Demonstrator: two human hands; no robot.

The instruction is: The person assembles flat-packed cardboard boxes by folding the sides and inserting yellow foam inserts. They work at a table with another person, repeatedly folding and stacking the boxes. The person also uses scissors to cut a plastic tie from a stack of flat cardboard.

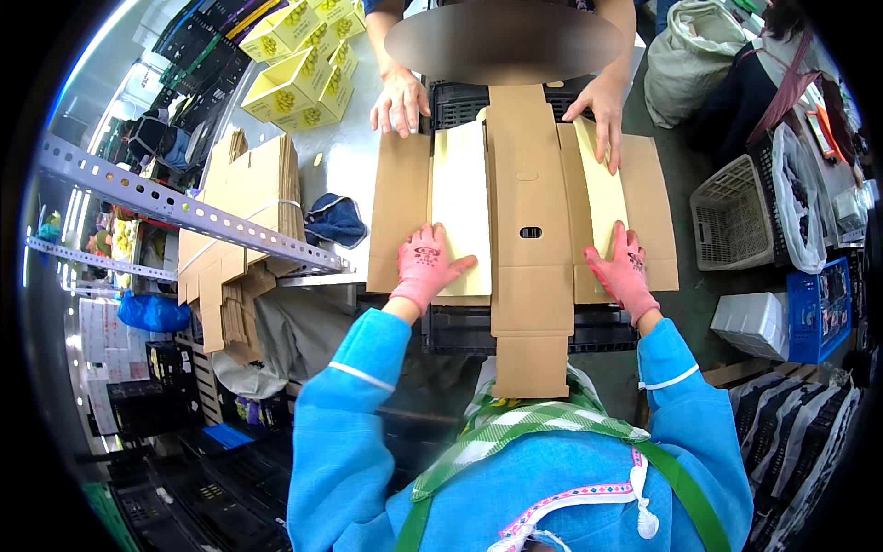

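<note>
A brown cardboard box blank (527, 198) lies unfolded in front of me, its middle strip with a small slot running toward me. Along its left side lies a pale yellow panel (462, 212), and a narrower yellow panel (602, 179) stands tilted along its right side. My left hand (426, 264), in a pink glove, rests with thumb and fingers apart on the left panel's near edge. My right hand (627, 273), gloved alike, touches the right panel's near end, fingers stretched forward. Across from me, a co-worker's left-side hand (401, 99) and right-side hand (602, 110) touch the far edge.
Black crates (451, 329) support the blank. Left are yellow printed boxes (287, 85), stacked flat cardboard (267, 179), a dark blue cloth (336, 221) and a perforated metal bar (193, 210). Right stand a beige basket (733, 216), a white foam box (750, 325) and a blue crate (820, 313).
</note>
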